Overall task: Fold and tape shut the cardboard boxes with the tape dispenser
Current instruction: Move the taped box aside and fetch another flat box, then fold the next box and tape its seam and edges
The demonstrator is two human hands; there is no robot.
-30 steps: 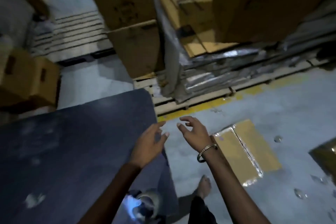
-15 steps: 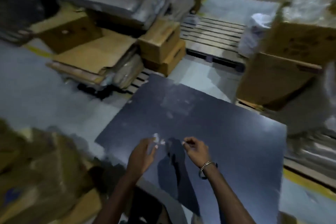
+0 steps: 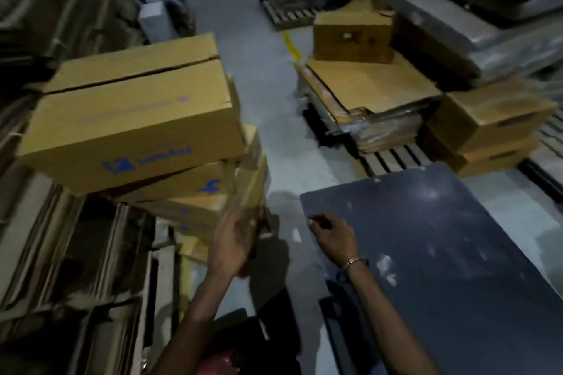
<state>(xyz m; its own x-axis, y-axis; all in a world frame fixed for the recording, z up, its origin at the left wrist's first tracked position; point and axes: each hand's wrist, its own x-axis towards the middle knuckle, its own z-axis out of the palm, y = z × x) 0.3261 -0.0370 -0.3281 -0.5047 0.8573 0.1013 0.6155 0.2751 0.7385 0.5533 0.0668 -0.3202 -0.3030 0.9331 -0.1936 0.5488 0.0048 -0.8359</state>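
Your left hand [image 3: 233, 242] is reaching toward the stack of boxes [image 3: 195, 192] on your left, fingers spread and holding nothing, its fingertips just at the stack's near corner. Your right hand [image 3: 333, 239] is hovering over the corner of the dark board [image 3: 441, 237], fingers loosely curled; whether it is pinching anything I cannot tell. The top box [image 3: 131, 113] is lying up and to the left of your left hand, the nearer of the 2. Its long axis is running left to right, its top seam along that axis and apparently untaped. No tape dispenser is showing.
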